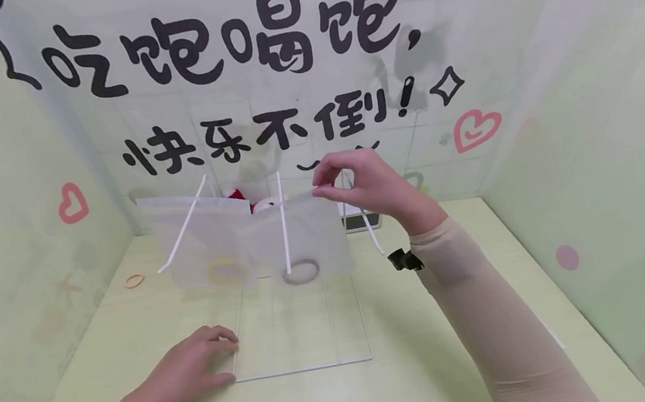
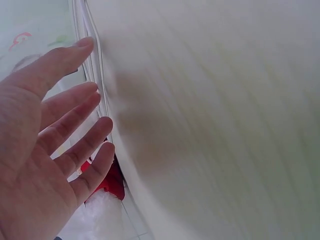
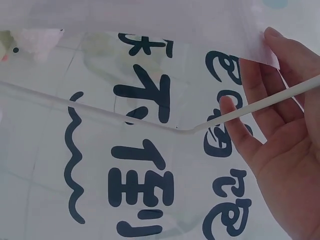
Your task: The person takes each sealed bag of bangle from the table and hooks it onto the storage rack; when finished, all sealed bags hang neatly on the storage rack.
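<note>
A white wire rack (image 1: 300, 370) stands on the table, its thin prongs angling up and toward me. At the top right corner of a translucent plastic bag (image 1: 321, 241), my right hand (image 1: 364, 179) pinches the edge between thumb and fingers. A grey-brown ring (image 1: 301, 272) shows at the bottom of this bag. Beside it on the left hangs a second translucent bag (image 1: 195, 235) with a yellow ring (image 1: 226, 271) low down. With fingers spread, my left hand (image 1: 189, 369) touches the left side of the rack's base. The right wrist view shows the pinched bag corner (image 3: 255, 45) near a bent prong (image 3: 187, 131).
An orange ring (image 1: 134, 281) lies on the table at the left. Behind the bags are a partly hidden red and white object (image 1: 266, 204) and a device with a dark panel (image 1: 361, 222). Printed walls enclose the table (image 1: 435, 347) on three sides.
</note>
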Tool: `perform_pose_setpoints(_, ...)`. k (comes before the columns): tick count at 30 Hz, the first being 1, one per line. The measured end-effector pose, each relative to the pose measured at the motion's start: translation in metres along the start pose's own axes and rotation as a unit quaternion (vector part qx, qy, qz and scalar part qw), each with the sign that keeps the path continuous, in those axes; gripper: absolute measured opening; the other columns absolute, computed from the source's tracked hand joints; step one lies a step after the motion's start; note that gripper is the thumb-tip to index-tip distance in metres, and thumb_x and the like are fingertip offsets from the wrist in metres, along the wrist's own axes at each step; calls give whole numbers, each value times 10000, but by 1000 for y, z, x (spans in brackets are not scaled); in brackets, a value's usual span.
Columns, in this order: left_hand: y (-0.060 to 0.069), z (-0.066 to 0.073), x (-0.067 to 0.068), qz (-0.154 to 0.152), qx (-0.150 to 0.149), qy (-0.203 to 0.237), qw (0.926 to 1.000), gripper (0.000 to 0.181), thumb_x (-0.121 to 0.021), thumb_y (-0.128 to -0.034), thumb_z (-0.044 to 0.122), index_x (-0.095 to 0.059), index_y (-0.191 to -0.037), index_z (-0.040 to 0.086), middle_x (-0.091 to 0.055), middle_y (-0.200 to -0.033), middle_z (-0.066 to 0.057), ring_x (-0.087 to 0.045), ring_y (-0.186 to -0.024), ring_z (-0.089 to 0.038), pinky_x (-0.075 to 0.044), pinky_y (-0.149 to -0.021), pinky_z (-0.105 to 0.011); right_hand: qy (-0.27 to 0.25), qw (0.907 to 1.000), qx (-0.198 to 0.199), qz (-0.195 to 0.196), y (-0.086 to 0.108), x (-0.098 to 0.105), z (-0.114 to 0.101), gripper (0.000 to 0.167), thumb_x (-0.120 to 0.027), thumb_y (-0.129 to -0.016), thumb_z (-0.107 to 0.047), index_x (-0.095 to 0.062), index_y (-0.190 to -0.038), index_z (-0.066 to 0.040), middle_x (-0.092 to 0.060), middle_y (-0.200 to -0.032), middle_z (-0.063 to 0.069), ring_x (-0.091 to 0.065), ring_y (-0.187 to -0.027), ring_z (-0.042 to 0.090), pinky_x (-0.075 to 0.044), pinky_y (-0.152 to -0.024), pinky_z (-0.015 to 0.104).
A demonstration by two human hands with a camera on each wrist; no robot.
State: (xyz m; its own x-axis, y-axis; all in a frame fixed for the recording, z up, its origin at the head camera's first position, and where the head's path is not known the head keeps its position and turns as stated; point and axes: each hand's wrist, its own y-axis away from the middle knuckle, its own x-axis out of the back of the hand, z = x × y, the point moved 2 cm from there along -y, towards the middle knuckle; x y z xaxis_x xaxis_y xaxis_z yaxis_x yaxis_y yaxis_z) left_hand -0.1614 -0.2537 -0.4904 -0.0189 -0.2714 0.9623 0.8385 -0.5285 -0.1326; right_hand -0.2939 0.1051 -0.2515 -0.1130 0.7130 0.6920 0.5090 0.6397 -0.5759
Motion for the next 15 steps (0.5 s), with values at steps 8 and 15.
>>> perform_pose_setpoints(8, 2, -1, 0, 73, -52, 27, 10000, 457, -900, -745, 354, -780, -1149, 176, -676, -1260, 105, -634, -1146, -183, -609, -931, -430, 577, 9961, -157, 648, 36, 17, 17, 106, -779, -906, -54, -731, -998, -78, -731, -944, 9, -669, -914, 121, -548, -895, 229)
perform_pose_setpoints(15, 4, 0, -1, 144, -88, 29, 9999, 448, -901, -748, 342, -783, -1145, 169, -674, -1253, 113, -626, -1144, -170, -609, -923, -418, 915, 9905, -720, 725, 94, 33, 53, 133, -787, -896, -39, -737, -1001, -104, -732, -942, -6, -664, -901, 103, -530, -873, 166)
